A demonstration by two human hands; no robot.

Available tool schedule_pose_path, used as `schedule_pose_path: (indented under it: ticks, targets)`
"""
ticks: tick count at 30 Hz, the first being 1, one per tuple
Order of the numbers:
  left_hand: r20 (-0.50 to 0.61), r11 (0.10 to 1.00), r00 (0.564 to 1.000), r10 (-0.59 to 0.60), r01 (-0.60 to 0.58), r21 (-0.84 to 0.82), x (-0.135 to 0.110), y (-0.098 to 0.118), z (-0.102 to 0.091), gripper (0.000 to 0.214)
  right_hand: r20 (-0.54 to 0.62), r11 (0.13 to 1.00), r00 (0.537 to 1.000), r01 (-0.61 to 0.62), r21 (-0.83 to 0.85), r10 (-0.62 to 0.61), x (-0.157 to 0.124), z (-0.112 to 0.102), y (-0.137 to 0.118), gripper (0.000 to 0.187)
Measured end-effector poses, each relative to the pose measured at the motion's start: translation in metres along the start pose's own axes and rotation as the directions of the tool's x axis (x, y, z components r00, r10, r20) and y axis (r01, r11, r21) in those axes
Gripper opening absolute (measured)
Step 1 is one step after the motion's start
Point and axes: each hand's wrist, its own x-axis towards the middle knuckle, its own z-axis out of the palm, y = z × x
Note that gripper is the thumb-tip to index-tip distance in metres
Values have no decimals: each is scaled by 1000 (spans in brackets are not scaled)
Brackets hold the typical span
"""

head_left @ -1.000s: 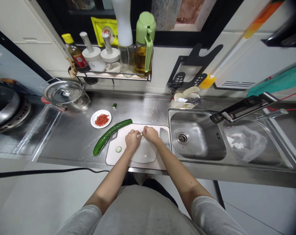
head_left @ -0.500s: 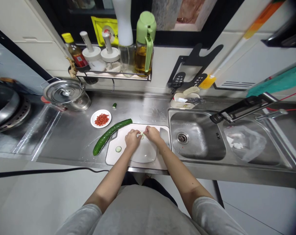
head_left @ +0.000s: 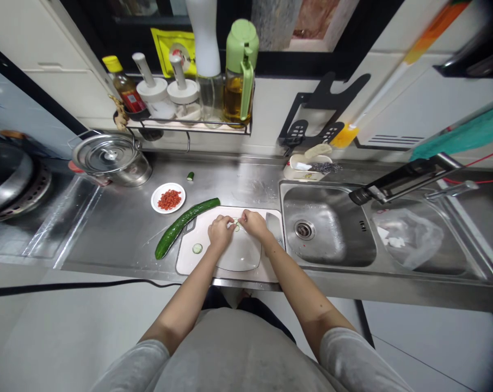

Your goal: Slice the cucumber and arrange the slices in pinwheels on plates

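Observation:
My left hand [head_left: 221, 231] and my right hand [head_left: 252, 224] meet over the far side of a white plate [head_left: 240, 256], fingertips pinched close together. Thin pale cucumber slices [head_left: 237, 228] show at the fingertips, small and partly covered by the fingers. Under the plate lies a white cutting board [head_left: 187, 264]. A single cucumber slice [head_left: 197, 248] rests on the board's left part. Along the board's left edge lies a long green cucumber [head_left: 181, 226], its far end by the board's top corner.
Left of the board is a small plate [head_left: 154, 200] with chopped red pieces. A cucumber end [head_left: 190, 176] lies behind it. A lidded steel pot [head_left: 134, 170] stands farther left. At right is a steel sink [head_left: 332, 234] with a faucet [head_left: 401, 179]. A rack of bottles [head_left: 189, 126] hangs above.
Both hands stay almost in the same spot, with only slight finger movement at the cucumber slices. The view has shifted very slightly.

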Motion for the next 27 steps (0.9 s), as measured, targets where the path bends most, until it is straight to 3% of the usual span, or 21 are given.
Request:
schedule_pose_path:
  ticks: [27]
  targets:
    - [2, 995, 1000, -3, 3, 98, 0, 5, 2, 13, 49, 993, 992, -112, -27, 113, -5, -5, -9, 17]
